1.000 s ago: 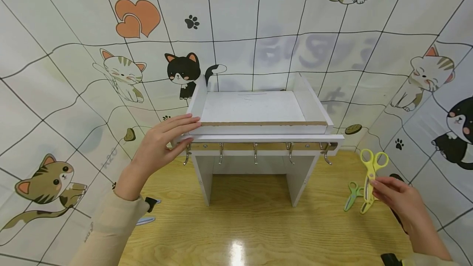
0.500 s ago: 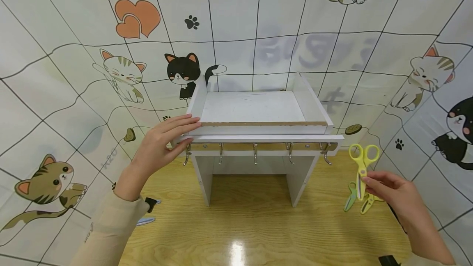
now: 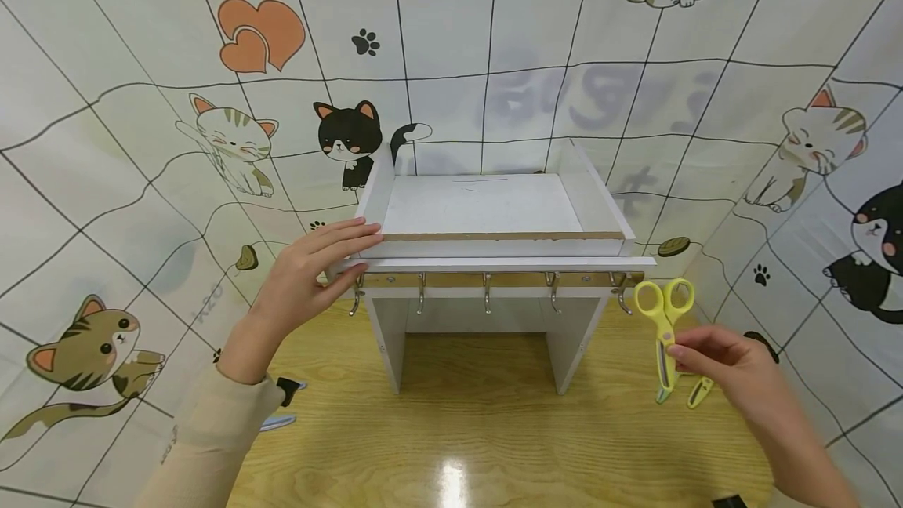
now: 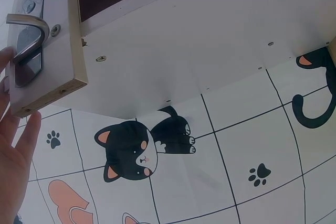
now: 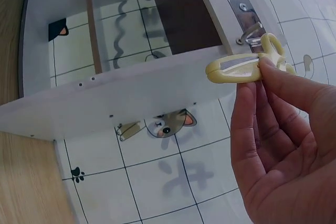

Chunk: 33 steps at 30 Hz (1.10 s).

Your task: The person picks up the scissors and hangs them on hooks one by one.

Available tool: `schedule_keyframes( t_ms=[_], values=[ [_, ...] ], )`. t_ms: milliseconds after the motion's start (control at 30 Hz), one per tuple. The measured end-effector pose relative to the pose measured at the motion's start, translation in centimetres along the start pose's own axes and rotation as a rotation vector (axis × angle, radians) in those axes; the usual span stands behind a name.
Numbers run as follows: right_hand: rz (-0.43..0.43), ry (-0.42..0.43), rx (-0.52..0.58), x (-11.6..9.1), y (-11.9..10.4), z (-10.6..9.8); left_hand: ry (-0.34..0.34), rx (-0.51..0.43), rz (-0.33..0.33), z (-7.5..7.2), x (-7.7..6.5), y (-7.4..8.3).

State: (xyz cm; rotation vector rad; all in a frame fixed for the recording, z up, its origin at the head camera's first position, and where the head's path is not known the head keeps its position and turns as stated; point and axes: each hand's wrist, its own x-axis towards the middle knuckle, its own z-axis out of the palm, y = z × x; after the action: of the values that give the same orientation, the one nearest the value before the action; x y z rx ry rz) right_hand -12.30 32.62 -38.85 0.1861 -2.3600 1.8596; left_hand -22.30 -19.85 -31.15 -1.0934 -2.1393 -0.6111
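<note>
My right hand (image 3: 741, 382) pinches a pair of yellow scissors (image 3: 665, 312) between thumb and fingers, handle loops up and blades down. In the right wrist view the scissors (image 5: 236, 69) appear close to the hooks on the front of a white shelf unit (image 3: 494, 264). My left hand (image 3: 303, 265) rests on this unit's front left corner, fingers straight on the upper rim and thumb along the ledge. Several metal hooks (image 3: 487, 296) hang in a row under the ledge, bare. In the left wrist view one hook (image 4: 34, 30) is by my fingertips.
Another yellow pair of scissors (image 3: 700, 393) lies on the wooden table (image 3: 480, 429) below the right hand, with a mostly hidden green pair (image 3: 661, 396). A bluish item (image 3: 278, 422) lies beside the left sleeve. Cat-print sheets (image 3: 451, 38) enclose the back and sides.
My right hand has lifted the yellow scissors off the pile and carried them leftward, toward the rightmost hook. My left hand has stayed on the shelf corner.
</note>
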Motion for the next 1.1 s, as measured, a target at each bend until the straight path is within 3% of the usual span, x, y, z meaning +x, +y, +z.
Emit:
schedule_keyframes(
  t_ms=[233,433,733,1100],
  values=[
    [0.011,0.003,-0.019,-0.1,-0.3,0.7,0.006,-0.009,0.010,0.0,0.1,0.0],
    [-0.046,-0.042,0.007,-0.4,-0.3,1.2,0.002,0.002,0.002,0.0,0.0,0.0],
    [-0.104,-0.096,-0.112,-0.3,-0.3,2.1,0.008,-0.002,-0.003,0.1,-0.1,0.0],
    [-0.125,-0.121,-0.141,-0.1,-0.1,2.7,0.015,0.007,-0.002,0.1,-0.1,0.0]
  ],
)
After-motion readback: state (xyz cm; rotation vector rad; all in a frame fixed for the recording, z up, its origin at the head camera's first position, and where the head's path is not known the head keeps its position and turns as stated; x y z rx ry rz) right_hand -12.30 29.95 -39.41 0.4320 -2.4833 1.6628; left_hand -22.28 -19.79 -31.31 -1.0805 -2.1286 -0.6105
